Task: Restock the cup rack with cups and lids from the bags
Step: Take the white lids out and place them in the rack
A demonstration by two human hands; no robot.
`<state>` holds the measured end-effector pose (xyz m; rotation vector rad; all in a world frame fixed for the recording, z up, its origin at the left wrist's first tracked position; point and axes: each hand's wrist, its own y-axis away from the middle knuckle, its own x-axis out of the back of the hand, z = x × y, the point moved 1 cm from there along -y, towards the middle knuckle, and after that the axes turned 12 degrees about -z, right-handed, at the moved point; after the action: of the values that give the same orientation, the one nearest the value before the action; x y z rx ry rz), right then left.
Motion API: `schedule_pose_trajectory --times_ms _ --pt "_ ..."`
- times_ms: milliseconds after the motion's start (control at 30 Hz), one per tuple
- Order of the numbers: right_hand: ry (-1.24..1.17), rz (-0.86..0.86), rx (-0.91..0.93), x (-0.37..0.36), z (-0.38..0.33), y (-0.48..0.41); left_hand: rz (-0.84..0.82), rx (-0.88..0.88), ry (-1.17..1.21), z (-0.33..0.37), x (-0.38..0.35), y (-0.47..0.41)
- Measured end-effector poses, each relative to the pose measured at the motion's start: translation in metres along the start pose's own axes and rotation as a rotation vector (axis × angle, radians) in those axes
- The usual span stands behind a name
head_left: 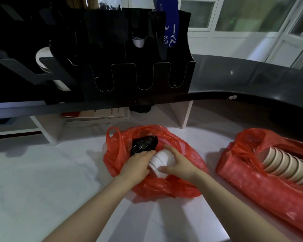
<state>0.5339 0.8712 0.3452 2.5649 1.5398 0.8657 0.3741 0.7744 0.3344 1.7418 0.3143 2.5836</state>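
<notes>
**A:** What is in the middle bag?

**B:** The red plastic bag lies open on the white table. Inside, a black stack of lids, ribbed and glossy, lies on its side at the far end. A white stack of lids sits just nearer, in the bag's mouth.

**A:** And the hands?

**B:** Both grip the white stack. The left hand curls round its left side, and the right hand wraps the right side, fingers over the top and thumb near.

**A:** The other bag?

**B:** To the right, apart, a second red bag lies long and crumpled. It is open on top, with a row of pale paper cups nested on their side.

**A:** The rack?

**B:** It is far back on the dark curved counter. The black cup rack has smooth panels and rounded U-shaped slots along the front. A white cup shows in an upper opening. A strip of white table shows between the bags, with a wider stretch to the left.
</notes>
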Motion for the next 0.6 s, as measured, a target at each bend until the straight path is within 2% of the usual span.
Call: schedule_pose_trajectory --times_ms 100,267,333,467,600 --pt "-0.07 0.082 -0.001 -0.003 0.002 0.001 0.034 0.022 0.071 0.001 -0.002 0.002" --pt "0.027 0.119 -0.048 -0.003 0.01 0.004 0.212 0.191 0.235 0.002 -0.007 0.012" --pt "0.015 0.145 -0.033 -0.003 0.011 0.005 0.212 0.237 0.281 0.004 -0.01 0.016" --pt "-0.057 0.22 0.046 -0.004 0.011 0.01 0.115 0.171 0.451 0.013 -0.022 0.017" --pt "-0.16 0.327 0.191 0.005 -0.003 0.015 0.152 0.104 0.734 0.017 -0.013 0.016"
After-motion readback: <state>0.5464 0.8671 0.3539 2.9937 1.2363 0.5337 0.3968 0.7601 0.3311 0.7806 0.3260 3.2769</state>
